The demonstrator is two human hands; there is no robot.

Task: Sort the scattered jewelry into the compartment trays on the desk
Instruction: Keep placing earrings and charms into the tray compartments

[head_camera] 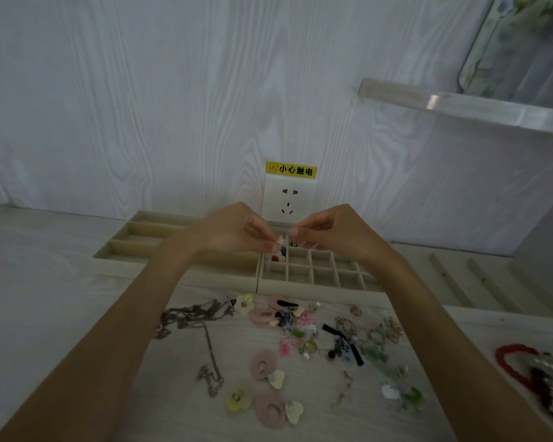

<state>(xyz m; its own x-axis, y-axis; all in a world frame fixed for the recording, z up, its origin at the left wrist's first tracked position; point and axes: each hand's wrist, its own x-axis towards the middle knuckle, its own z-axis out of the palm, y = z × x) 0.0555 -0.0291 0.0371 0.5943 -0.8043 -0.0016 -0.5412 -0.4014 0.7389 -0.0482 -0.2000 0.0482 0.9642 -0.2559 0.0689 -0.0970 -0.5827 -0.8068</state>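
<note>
Pale and partly see-through, the small earring [281, 241] sits pinched between the fingertips of both my hands at the middle of the frame. My left hand [229, 229] closes thumb and forefinger on its left side, and my right hand [334, 232] closes its fingertips on the right side, so the two hands nearly meet. The piece is too small and blurred for me to tell which way its long axis runs.

Directly beneath my fingers lies the grid tray [320, 275], its small square compartments running in rows across the centre of the frame. One compartment at its upper left holds small red and dark pieces [276, 257], just below the earring. Touching the grid tray's left edge is the long-slot tray [147, 239], whose long compartments run left to right.

Lower in the frame, on the white wood-grain desk [45, 282], the scattered jewelry spreads out. A silver chain [195, 317] is bunched at centre left, with a strand trailing down toward the lower middle. Pink oval earrings [268, 409] with pale yellow heart charms lie at lower centre. A red bead bracelet [511, 358] sits at the far right edge.

Behind the trays, on the wall, a white socket [288, 199] stands under a yellow warning sticker [291, 169]. A clear shelf [460, 106] crosses the upper right.
</note>
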